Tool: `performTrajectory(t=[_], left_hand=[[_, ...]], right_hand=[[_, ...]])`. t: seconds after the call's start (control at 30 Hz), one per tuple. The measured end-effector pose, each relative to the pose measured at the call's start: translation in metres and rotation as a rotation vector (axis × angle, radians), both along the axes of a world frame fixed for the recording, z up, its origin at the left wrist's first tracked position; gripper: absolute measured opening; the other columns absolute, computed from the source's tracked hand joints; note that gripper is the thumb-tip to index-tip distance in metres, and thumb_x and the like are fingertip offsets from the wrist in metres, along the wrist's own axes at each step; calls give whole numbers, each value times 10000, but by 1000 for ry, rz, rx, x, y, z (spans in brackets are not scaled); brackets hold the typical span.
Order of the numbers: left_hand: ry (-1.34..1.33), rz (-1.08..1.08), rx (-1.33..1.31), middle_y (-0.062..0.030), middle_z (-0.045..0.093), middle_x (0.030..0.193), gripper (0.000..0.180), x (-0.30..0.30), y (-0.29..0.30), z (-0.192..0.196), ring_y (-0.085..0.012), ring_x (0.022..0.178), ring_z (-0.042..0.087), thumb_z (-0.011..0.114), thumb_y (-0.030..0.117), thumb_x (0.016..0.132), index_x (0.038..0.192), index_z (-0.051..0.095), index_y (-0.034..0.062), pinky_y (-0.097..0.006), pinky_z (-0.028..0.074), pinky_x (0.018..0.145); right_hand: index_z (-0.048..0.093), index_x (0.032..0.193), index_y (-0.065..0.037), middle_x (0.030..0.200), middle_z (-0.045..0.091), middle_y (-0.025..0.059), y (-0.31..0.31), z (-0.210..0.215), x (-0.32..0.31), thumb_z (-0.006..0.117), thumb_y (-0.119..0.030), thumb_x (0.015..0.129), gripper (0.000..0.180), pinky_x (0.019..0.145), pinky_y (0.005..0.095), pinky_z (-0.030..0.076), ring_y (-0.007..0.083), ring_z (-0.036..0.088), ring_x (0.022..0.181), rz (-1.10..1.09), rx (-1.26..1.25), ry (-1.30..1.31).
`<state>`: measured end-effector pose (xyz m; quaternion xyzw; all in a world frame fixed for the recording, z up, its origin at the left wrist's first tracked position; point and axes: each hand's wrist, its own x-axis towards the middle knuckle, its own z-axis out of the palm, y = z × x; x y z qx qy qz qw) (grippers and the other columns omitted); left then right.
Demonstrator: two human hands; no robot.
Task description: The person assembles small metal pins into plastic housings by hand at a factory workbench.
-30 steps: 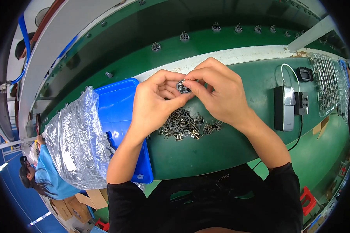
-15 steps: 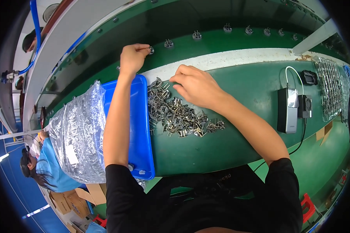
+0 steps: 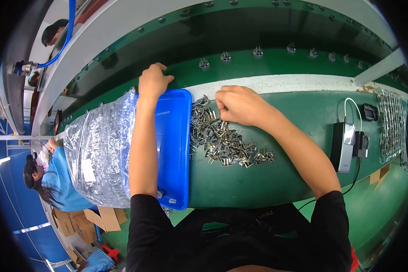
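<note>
My left hand (image 3: 154,82) is over the near side of the green conveyor belt (image 3: 183,77), thumb and forefinger apart, with nothing seen between them. To its right on the belt, a round plug piece with upright pins (image 3: 204,63) leads a spaced row of similar pieces. My right hand (image 3: 240,105) is at the upper right edge of a pile of small dark parts with metal pins (image 3: 222,140). Its fingers are curled down and pressed together; whatever they hold is hidden. Below my left hand, the forearm crosses a blue plastic tray (image 3: 180,149).
Clear plastic bags (image 3: 99,152) cover the tray's left side. On the right of the green table stand a silver-black device (image 3: 343,147), a black adapter (image 3: 361,144) and bagged parts (image 3: 391,124). A white rail (image 3: 285,83) borders the belt. A person in blue (image 3: 63,181) sits at far left.
My left thumb and forefinger have come apart from the round piece they were touching on the belt. My right fingers have closed downward at the pile. The whole view has shifted slightly.
</note>
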<state>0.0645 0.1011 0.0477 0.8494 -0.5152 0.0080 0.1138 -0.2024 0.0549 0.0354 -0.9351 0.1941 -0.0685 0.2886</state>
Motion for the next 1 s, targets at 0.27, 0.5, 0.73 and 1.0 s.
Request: performTrajectory(t=[0.27,0.5,0.73,1.0], left_hand=[[209,-107,-230,-187,714,947,281,-19,5,-11,-316,873,703,730,73,721,987,715,-15,-389,545,816],[355,-313,-339,-132,655,1019,327,-83,16,10,-190,792,677,730,6,741,1068,711,-3,-312,554,767],[489,-399,-287,-94,636,962,392,-123,36,35,-138,686,604,792,-12,693,1073,714,36,-287,515,679],[557,-430,-116,-96,619,802,317,-155,46,46,-212,661,623,782,-2,681,985,696,29,-339,523,637]], right_hand=[[627,796,-17,853,593,116,3,16,-50,645,-15,741,58,763,422,513,315,604,852,-62,-218,-130],[652,811,2,846,599,115,10,-7,-56,656,-18,769,47,763,425,514,310,613,843,-116,-116,-136],[686,893,-17,830,599,105,8,21,-58,678,-44,820,78,699,395,502,300,610,788,-225,-32,-389],[579,746,-5,784,518,91,14,42,-53,675,-39,790,111,619,379,510,258,587,754,-203,-315,-452]])
